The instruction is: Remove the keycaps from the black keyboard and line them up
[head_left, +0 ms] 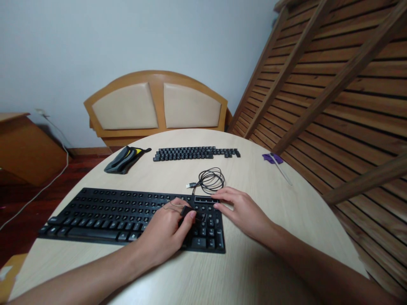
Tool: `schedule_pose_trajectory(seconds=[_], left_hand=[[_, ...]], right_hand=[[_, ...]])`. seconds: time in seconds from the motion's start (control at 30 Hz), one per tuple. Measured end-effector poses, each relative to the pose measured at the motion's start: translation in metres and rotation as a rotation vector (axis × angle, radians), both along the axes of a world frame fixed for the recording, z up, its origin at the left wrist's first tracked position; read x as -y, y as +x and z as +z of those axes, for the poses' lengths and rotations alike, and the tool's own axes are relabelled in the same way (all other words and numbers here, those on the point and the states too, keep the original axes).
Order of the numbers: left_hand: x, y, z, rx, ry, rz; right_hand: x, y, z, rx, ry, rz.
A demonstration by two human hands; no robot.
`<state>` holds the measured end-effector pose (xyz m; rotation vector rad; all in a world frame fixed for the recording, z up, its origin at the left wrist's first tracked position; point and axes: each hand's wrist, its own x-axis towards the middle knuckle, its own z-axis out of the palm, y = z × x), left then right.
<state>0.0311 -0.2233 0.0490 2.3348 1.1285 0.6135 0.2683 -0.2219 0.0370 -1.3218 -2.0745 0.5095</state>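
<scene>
A black keyboard (104, 202) lies on the round table, many of its keycaps off in the upper rows, while the bottom rows and number pad still carry caps. Closed around a small black keycap puller (186, 210) with thin wire loops, my left hand (168, 224) is over the right part of the keyboard. The wire ends point at the number pad. My right hand (240, 209) rests at the keyboard's top right edge, fingers extended and thumb apart, steadying contact near the indicator strip (203, 199).
Removed keycaps (184, 153) stand in rows farther back. A coiled USB cable (211, 180) lies behind the keyboard. A dark pouch (126, 160) is at the left, and a purple cloth (272, 158) with a thin white stick (282, 172) at the right. Wooden slats lean beyond.
</scene>
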Motion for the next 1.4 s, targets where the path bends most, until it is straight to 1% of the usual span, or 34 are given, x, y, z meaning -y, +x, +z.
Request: schedule_pose_trajectory(seconds=[0.37, 0.6, 0.73, 0.87, 1.1, 1.23, 1.4], left_hand=[[0.001, 0.005, -0.002, -0.016, -0.018, -0.001], [0.0, 0.005, -0.001, -0.037, 0.028, -0.022], [0.001, 0.005, 0.0, -0.038, 0.048, -0.036], [0.002, 0.005, -0.001, -0.025, 0.048, -0.039], [0.003, 0.008, 0.002, -0.015, -0.001, -0.017], [0.004, 0.009, 0.005, 0.002, -0.001, -0.022], [0.006, 0.009, 0.005, 0.001, 0.007, 0.006]], right_hand=[[0.003, -0.001, 0.004, 0.124, 0.007, -0.057], [0.017, -0.004, 0.014, 0.186, 0.062, 0.085], [0.024, -0.004, 0.016, 0.214, 0.01, 0.093], [0.026, -0.006, 0.015, 0.204, -0.031, 0.106], [0.025, -0.01, 0.013, 0.163, -0.028, 0.146], [0.025, -0.012, 0.01, 0.133, -0.023, 0.161], [0.025, -0.014, 0.007, 0.116, -0.012, 0.16]])
